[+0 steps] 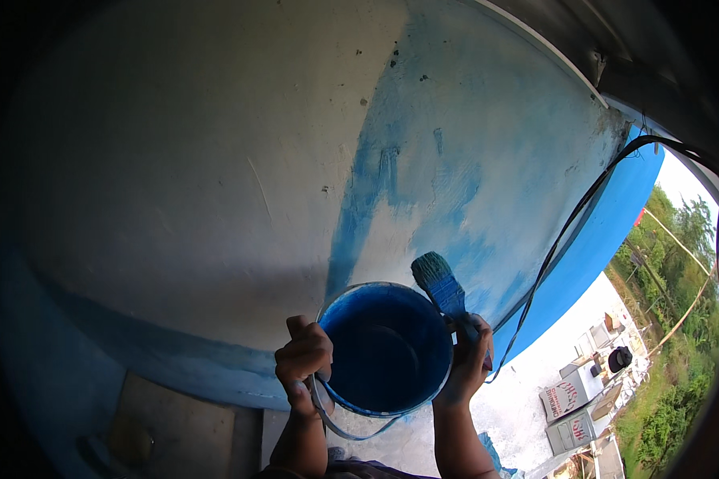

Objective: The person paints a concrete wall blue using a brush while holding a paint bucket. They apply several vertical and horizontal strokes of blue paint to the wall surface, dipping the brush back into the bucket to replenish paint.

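My left hand [302,361] is closed on the rim of the blue bucket [387,349], lower centre of the frame, its wire bail hanging below. My right hand [470,361] is wrapped tight round the handle of 1 paintbrush [439,286], bristles up and blue, just above the bucket's right rim. The wall [216,160] ahead is half coated — blue right of centre, bare on the left. Step judged: between loads. Next stroke likely needs a dip, then reach toward the bare patch — keeping clear of the black cable [567,231].
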